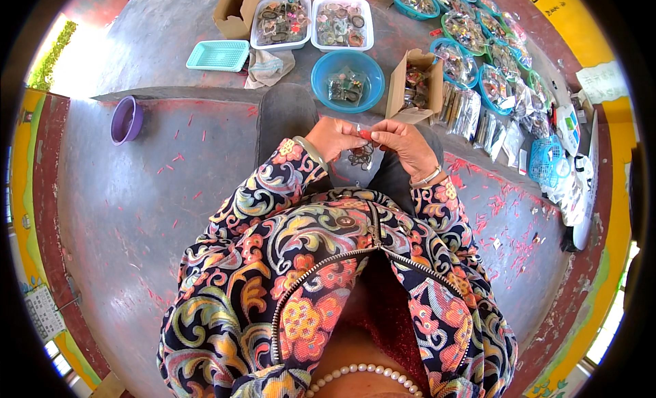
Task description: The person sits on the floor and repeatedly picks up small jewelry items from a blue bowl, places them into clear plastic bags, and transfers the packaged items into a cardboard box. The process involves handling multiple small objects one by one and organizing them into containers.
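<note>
Above my lap, my left hand [331, 137] and my right hand [407, 146] come close together, fingers closed in a pinch. Between them they grip the top of a small clear plastic bag [360, 156]. Several dark, ring-like bands show inside it; their exact kind is too small to tell. A red piece [365, 134] sits at the bag's top, between my fingertips, and my fingers partly cover it. Just beyond my hands stands a blue basin [319, 83] with clear packets of dark items in it. An opened cardboard box [398, 90] with packets inside is beyond my right hand.
White tubs [255, 35] of small bagged items stand at the far side, by a turquoise basket [198, 57], a cloth [268, 68] and a cardboard box [236, 11]. Several filled basins [437, 50] crowd the far right. A purple basin [115, 122] stands left; red scraps litter the floor.
</note>
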Tool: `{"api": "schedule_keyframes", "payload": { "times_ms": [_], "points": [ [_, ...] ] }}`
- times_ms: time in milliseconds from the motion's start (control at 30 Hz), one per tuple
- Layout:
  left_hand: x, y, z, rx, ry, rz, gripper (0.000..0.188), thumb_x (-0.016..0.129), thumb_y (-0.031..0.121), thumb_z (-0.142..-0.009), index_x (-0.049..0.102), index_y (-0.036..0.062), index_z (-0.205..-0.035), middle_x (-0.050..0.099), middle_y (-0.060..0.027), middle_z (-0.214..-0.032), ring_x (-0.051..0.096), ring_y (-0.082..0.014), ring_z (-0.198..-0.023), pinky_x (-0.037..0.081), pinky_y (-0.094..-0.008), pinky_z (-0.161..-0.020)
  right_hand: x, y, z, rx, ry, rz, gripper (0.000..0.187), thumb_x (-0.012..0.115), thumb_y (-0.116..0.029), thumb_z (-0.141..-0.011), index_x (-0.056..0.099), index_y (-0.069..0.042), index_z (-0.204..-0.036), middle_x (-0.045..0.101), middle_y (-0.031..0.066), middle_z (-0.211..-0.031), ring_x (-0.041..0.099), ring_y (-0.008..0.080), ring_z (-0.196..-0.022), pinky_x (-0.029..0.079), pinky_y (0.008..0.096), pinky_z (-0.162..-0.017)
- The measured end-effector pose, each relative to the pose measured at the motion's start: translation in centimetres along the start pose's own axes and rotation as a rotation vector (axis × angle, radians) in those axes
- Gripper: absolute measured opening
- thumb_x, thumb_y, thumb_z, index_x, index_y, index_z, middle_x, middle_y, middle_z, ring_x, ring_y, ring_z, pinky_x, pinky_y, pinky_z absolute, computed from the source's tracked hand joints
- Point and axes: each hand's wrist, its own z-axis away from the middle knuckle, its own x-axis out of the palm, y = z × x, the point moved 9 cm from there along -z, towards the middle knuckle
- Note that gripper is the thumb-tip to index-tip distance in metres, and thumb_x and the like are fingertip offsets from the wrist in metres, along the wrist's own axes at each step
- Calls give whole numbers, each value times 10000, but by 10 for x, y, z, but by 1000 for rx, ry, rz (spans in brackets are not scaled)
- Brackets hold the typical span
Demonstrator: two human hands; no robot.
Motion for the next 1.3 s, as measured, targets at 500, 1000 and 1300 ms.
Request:
{"api": "schedule_keyframes", "payload": {
  "times_ms": [500, 1000, 1300],
  "points": [
    [4, -14, -16, 178, -50, 144, 175, 600, 94, -787, 575, -43, -893, 621, -67, -820, 573, -84, -732, 456, -217, -649, -1, -2, -1, -43, 47, -92, 135, 625, -131, -762, 600, -49, -865, 585, -7, -762, 502, 66, -678, 382, 207, -637],
    [-11, 14, -2, 298, 208, -305, 227, 544, 185, -848, 578, -38, -876, 569, -26, -724, 491, -49, -665, 416, -228, -579, 8, -10, 1, -54, 52, -100, 194, 594, -275, -810, 610, -82, -824, 570, -34, -716, 470, 43, -644, 357, 196, -626],
    [-13, -5, -10, 200, 126, 20, 184, 582, 121, -813, 628, -34, -901, 609, -37, -751, 507, -43, -691, 422, -214, -607, 1, 0, -2, -68, 134, -144, 157, 634, -220, -782, 616, -72, -829, 581, -23, -721, 492, 53, -663, 357, 201, -621]
  ]
}}
